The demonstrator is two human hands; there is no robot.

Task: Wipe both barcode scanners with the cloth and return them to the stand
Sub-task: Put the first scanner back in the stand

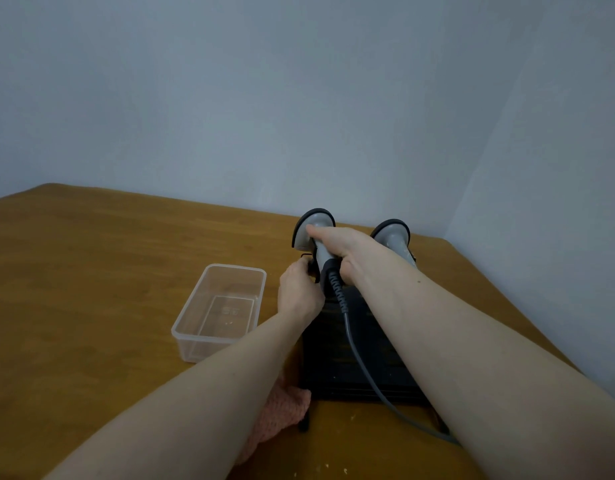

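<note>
As the left barcode scanner stands head-up at the far left of the black stand, my right hand wraps its grey handle, forefinger laid along the head. The body looks like rigid moulded plastic, probably light and smooth enough to slip, so I judge the handle the proper place to grip, not the head with its scan window. Its coiled cable trails from the handle's base across the stand towards me and may tug when the scanner is lifted. My left hand sits just beside the handle's base, fingers curled against the stand's left edge; whether it grips the bracket there or merely steadies it, I cannot tell. The second barcode scanner rests in the stand at the right, untouched. The pink cloth lies on the wooden table at the stand's near-left corner, partly hidden under my left forearm. An empty clear plastic container stands on the table, left of the stand.
</note>
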